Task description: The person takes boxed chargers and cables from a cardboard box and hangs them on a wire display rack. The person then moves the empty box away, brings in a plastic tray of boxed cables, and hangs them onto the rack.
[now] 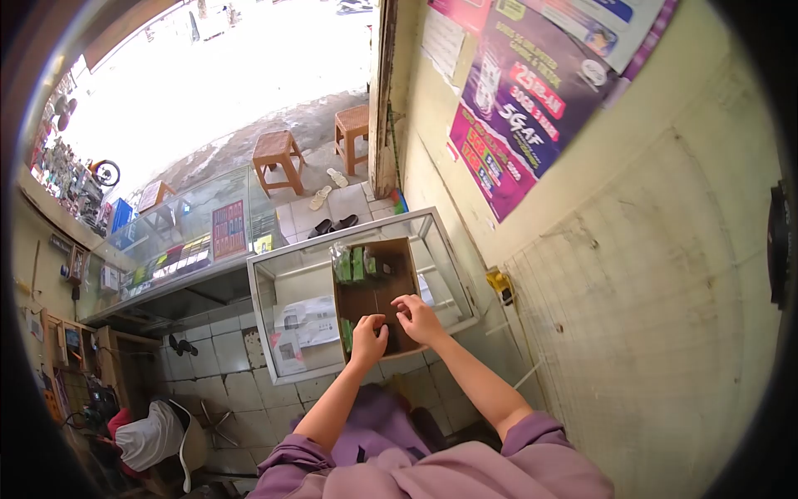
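A brown cardboard box point(374, 301) stands open on a glass-topped display case point(445, 249). Several green packets point(357, 264) are at the far end of the box, beside some clear plastic. More green shows along its left inner side. My left hand point(369, 339) is over the near part of the box, its fingers curled together; anything between them is too small to name. To its right, my right hand point(417, 319) has bent fingers over the box's right side, and whether they hold something I cannot make out. The two hands are apart.
A longer glass case point(191, 241) with goods runs off to the left. Printed sheets point(309, 323) show through the near case's glass. Brown stools point(278, 156) and sandals point(332, 226) are beyond. Posters point(532, 91) hang on the right wall. A person point(150, 437) sits at lower left.
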Demonstrator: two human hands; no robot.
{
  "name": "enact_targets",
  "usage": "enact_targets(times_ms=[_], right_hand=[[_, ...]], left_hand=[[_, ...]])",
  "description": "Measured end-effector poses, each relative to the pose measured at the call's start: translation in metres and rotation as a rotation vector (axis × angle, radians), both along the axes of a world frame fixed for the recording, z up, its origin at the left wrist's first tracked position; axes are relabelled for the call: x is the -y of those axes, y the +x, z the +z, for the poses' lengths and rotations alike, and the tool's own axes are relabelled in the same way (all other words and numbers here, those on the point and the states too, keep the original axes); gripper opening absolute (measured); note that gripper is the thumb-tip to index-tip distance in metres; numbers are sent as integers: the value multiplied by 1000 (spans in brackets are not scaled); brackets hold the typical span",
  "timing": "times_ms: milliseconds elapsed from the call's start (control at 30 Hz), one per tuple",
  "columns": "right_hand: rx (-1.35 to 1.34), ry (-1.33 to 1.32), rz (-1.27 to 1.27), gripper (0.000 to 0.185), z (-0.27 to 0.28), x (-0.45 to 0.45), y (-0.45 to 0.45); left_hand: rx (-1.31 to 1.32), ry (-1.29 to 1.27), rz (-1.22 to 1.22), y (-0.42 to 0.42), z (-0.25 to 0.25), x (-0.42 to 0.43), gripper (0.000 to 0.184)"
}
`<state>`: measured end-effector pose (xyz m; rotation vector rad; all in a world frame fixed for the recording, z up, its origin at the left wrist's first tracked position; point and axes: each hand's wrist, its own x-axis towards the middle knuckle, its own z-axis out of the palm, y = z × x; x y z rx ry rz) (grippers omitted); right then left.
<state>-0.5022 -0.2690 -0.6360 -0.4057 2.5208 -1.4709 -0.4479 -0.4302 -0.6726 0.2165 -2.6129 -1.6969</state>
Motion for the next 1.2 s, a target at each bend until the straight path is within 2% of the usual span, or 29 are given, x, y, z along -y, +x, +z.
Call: enact_targets(times_ms=[33,100,167,233,300,367,433,467,533,633,667,733,767,800,833,900,967,1000,1033,1100,1133,1167,1200], right_hand=[[-2,-3,9,22,-21,5,-22],[-170,118,101,28,-60,14,-60],[-156,145,148,34,-88,27,-95],[-256,148,103,38,-126,38,-125],[-161,53,7,45,-152,50,-148],[-135,78,5,60,-180,54,-166],[37,10,-4,66,-190,53,-167],[40,7,-3,66,-193,53,-168],[-80,-24,15,73,-199,49,-166],[-73,56,-21,79,-184,32,-152],[-81,97,-23,84,-182,27,-147],[-59,145,-70,71,-180,18,-134],[-92,152,-93,65,-187,12,-130],[-106,195,-77,49,-184,5,-124],[-112,198,-87,49,-174,-1,-117],[78,129,-76,43,-145,-12,-99],[94,140,-95,42,-107,-22,-73],[49,11,-172,47,-95,-28,-57],[1,-119,-248,52,-78,-32,-43],[-7,-149,-306,57,-29,-41,-16],[0,-186,-354,63,1,-43,-4],[-22,-185,-370,63,30,-47,7],[-20,-337,-404,63,56,-51,20]], left_hand=[[-2,-3,9,-19,-19,-1,27],[-27,-17,94,-54,-59,-4,29],[-6,27,130,-85,-103,-6,35],[9,26,192,-108,-133,-9,47],[38,42,203,-121,-158,-13,53],[121,65,172,-128,-154,-14,61],[174,89,161,-131,-151,-16,64],[177,87,162,-134,-155,-18,64],[137,248,223,-140,-171,-23,62],[75,180,281,-134,-176,-33,52],[76,184,274,-130,-174,-37,52],[47,-64,253,-120,-169,-40,45],[42,-59,244,-115,-164,-42,45],[49,-78,217,-109,-158,-42,45],[54,-97,192,-102,-150,-43,45],[-24,-61,187,-88,-125,-40,41],[-212,-197,31,-74,-84,-32,37],[-220,-59,-11,-70,-78,-28,38],[-235,-54,-23,-67,-59,-24,38],[-106,299,-266,-58,-14,-21,36],[-51,414,-289,-52,10,-23,32],[-67,416,-310,-48,35,-27,32],[-36,499,-371,-42,67,-31,32]])
